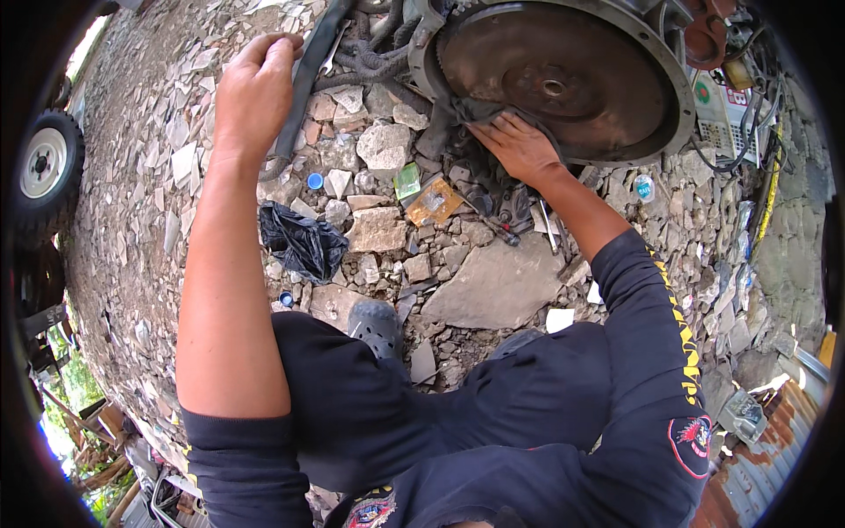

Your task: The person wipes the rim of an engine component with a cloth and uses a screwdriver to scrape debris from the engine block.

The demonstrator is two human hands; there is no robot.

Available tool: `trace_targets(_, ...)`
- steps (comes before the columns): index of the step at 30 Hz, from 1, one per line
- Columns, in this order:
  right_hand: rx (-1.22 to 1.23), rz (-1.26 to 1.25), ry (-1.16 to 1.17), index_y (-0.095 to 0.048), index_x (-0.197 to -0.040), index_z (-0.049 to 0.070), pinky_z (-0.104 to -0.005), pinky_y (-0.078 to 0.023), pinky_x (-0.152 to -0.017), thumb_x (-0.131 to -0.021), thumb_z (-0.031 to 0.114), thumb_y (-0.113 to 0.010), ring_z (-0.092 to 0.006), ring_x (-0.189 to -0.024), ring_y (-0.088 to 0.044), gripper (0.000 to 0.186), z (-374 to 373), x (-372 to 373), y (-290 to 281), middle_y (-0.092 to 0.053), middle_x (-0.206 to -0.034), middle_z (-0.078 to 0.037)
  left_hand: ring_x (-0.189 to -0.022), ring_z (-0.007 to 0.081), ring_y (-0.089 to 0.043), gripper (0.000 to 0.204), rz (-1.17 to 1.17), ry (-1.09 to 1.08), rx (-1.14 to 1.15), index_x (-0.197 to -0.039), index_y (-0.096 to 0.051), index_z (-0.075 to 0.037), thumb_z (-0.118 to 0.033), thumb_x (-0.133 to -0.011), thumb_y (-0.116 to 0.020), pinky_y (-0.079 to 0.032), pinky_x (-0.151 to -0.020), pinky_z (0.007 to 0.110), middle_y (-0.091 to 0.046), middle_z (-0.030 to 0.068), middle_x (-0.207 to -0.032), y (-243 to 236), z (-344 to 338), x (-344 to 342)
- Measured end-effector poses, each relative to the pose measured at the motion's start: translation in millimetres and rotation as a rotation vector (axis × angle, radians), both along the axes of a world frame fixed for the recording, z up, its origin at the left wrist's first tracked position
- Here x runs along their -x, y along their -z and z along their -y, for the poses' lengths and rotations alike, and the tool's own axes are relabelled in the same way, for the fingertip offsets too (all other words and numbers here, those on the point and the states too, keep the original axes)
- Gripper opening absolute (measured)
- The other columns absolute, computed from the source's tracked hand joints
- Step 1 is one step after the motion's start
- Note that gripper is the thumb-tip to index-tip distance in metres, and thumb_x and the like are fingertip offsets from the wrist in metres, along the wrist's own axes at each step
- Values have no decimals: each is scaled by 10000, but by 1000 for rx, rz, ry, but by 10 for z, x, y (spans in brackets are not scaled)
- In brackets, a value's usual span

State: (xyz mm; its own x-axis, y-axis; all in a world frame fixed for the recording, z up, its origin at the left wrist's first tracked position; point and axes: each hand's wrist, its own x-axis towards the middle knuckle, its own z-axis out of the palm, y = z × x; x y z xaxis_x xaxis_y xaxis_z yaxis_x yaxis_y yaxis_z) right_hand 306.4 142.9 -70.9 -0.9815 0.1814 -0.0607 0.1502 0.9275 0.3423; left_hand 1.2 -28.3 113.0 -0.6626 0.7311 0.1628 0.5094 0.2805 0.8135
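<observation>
Right hand (521, 148) flat on a dark rag (480, 110) at the brown-stained disc's (563, 66) lower edge, wiping seemingly unfinished; left hand (255, 92) curled beside a dark hose (304, 97). Whether either grip clenches anything, I cannot tell.

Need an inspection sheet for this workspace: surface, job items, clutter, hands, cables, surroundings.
Surface: uneven ground covered in broken stone.
Job items: large dark flywheel inside a metal housing; dark cloth at its lower edge.
Clutter: black plastic bag, blue bottle cap, green packet, orange-brown packet, small bottle.
Hands: right hand on the cloth; left hand beside a long dark strip, contact unclear.
Cables: thin dark cable right of the housing; thick dark coils left of it, hose or rope unclear.
Surroundings: tyred wheel far left; rusty corrugated sheet lower right.
</observation>
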Motion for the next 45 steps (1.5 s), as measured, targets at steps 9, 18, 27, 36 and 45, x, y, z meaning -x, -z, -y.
trace_targets(9, -41, 328, 88, -561, -1345, 150, -347, -245, -1197, -925, 206, -440, -171, -1356, -436, 440, -169, -1120, -330, -571, -1364, 5, -998, 195, -656, 357, 36, -7, -94, -1105, -699, -26, -262, -937, -491, -471, -898, 291, -723, 111, -1078, -53, 58, 65)
trace_targets(18, -287, 183, 343, -487, -1410, 76, -460, -239, -1184, -915, 152, -449, -284, -1331, -451, 502, 131, -1212, -1613, -544, -1392, -86, -1044, 201, -639, 338, 40, 100, -59, -1160, -652, 28, -208, -981, -490, -474, -925, 312, -696, 119, -1106, -52, -124, -79)
trace_targets(27, -155, 175, 536, -575, -1314, 64, -493, -219, -1174, -936, 194, -438, -300, -1304, -451, 423, 366, -1307, -665, -582, -1325, -88, -1001, 170, -647, 361, 36, 92, -70, -1134, -686, -6, -260, -955, -502, -466, -899, 272, -715, 120, -1071, -15, -151, -92)
trace_targets(36, 0, -425, 850, -422, -1398, -3, -429, -502, -911, -818, 92, -594, -391, -1130, -575, 612, 348, -1150, -1154, -467, -1398, -237, -1012, 184, -639, 339, 74, 131, -105, -1132, -665, 30, -218, -974, -496, -474, -908, 296, -698, 119, -1068, -22, -155, -66)
trace_targets(45, 252, -867, 772, -337, -1413, -54, -496, -510, -920, -795, 95, -582, -499, -1118, -555, 680, 236, -941, -1244, -415, -1397, -331, -993, 179, -645, 320, 105, 100, -99, -1117, -659, 41, -193, -989, -483, -480, -902, 289, -696, 121, -1033, -171, -51, -184)
